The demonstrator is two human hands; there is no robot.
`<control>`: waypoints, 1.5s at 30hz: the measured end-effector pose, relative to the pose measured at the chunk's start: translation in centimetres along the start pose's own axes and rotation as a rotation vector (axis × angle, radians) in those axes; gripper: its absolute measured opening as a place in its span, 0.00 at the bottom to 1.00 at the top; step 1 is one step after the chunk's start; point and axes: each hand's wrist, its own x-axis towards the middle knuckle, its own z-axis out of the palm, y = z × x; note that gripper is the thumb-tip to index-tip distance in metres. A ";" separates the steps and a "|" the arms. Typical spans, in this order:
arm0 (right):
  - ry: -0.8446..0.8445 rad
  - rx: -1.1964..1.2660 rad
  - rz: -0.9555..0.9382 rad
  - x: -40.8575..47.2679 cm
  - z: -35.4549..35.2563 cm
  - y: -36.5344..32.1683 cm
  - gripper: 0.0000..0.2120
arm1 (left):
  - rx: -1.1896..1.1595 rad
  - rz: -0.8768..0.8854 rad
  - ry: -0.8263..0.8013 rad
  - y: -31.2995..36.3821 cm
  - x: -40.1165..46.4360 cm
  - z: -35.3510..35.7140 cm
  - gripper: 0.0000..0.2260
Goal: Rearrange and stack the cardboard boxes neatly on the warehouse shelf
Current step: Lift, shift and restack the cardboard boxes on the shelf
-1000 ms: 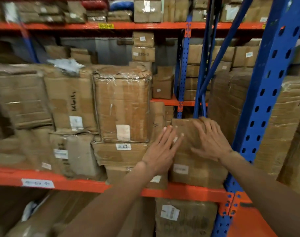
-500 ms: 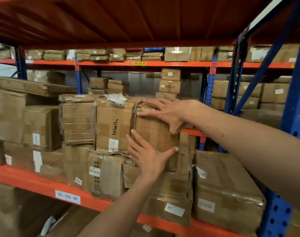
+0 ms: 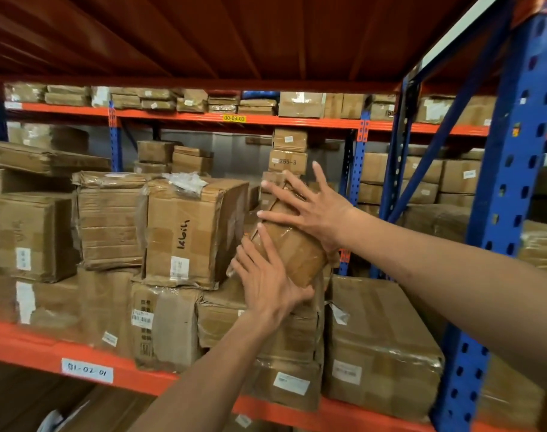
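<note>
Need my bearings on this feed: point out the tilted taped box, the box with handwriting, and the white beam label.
Tilted taped box (image 3: 292, 244): head view, middle of its taped face.
Box with handwriting (image 3: 185, 235): head view, front face, at the writing.
White beam label (image 3: 87, 370): head view, centre of the sticker.

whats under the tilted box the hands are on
A stack of taped cardboard boxes. The left hand covers where the tilted box meets them.

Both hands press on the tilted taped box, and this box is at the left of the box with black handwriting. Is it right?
Wrong side. The head view shows the left hand and right hand on the tilted taped box, but it sits right of the box with black handwriting.
</note>
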 end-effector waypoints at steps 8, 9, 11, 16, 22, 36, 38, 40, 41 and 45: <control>-0.021 0.055 0.177 -6.4 5.3 0.3 0.72 | 0.101 0.196 -0.086 1.0 0.9 0.6 0.73; -0.029 0.090 0.210 -7.3 6.0 0.0 0.73 | 0.089 0.236 -0.089 1.3 0.8 0.7 0.71; -0.029 0.164 0.272 -9.4 7.5 -0.4 0.73 | 0.087 0.353 -0.078 2.2 0.4 0.9 0.69; -0.047 0.260 0.424 -15.0 10.3 0.1 0.73 | 0.117 0.558 -0.111 6.4 -0.3 2.1 0.67; -0.111 0.363 0.550 -20.4 15.0 -1.9 0.73 | 0.133 0.709 -0.242 9.6 -1.1 5.9 0.67; -0.142 0.481 0.566 -19.2 22.2 -6.7 0.77 | 0.062 0.659 -0.423 4.4 0.0 8.9 0.63; -0.137 0.490 0.569 -19.2 22.3 -6.7 0.77 | 0.046 0.655 -0.416 4.4 -0.2 9.2 0.63; -0.150 0.488 0.576 -18.9 22.4 -6.6 0.78 | 0.062 0.633 -0.409 4.7 -0.2 9.3 0.62; -0.155 0.479 0.582 -18.7 22.5 -6.6 0.78 | 0.077 0.615 -0.401 5.0 -0.3 9.4 0.62; -0.171 0.450 0.600 -18.5 22.4 -7.1 0.79 | 0.125 0.574 -0.385 5.3 -0.8 9.4 0.62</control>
